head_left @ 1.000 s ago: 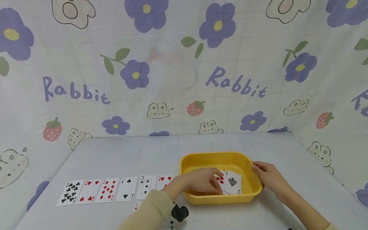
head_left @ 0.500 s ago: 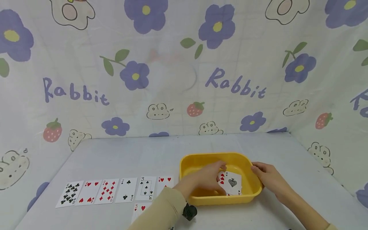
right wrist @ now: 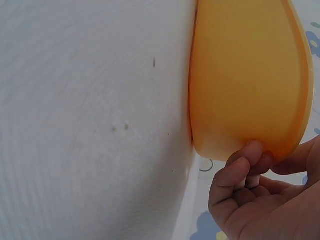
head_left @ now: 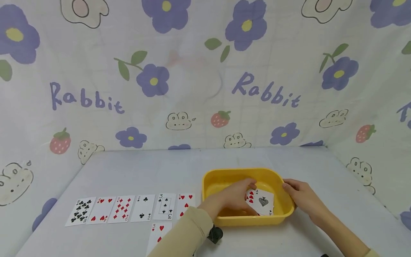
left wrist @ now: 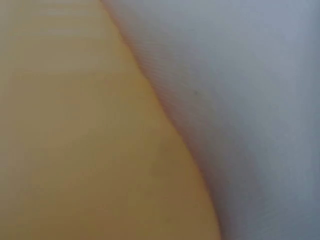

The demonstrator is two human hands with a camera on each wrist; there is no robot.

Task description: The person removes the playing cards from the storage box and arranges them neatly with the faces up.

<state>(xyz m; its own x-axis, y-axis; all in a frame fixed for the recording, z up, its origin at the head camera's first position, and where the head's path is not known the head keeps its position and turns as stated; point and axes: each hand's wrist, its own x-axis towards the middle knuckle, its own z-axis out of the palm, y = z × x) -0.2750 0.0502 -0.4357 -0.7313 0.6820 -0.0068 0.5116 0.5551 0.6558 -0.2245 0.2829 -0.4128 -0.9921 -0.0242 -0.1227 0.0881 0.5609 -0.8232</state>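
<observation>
A yellow plastic basin (head_left: 247,221) stands on the table with a small pile of playing cards inside. The ace of spades (head_left: 263,202) lies face up on the pile, a red heart card showing at its left. My left hand (head_left: 237,196) reaches into the basin and grips the pile's left side, fingers at the far edge and thumb at the near one. At the right end, my right hand (head_left: 305,200) pinches the basin's rim, thumb on top. The right wrist view shows its fingers (right wrist: 235,172) bent against the outer wall. Only basin wall (left wrist: 95,145) and table fill the left wrist view.
Left of the basin a row of face-up cards runs from the ten of clubs (head_left: 81,211) to the five of hearts (head_left: 185,204). Nearer, a three of hearts (head_left: 156,233) is partly hidden by the left sleeve (head_left: 187,232). A patterned cloth (head_left: 192,89) hangs behind.
My left hand has shifted from pinching at the pile's left side to spanning it between fingers and thumb. The right hand keeps its hold on the rim. The head view tilts slightly.
</observation>
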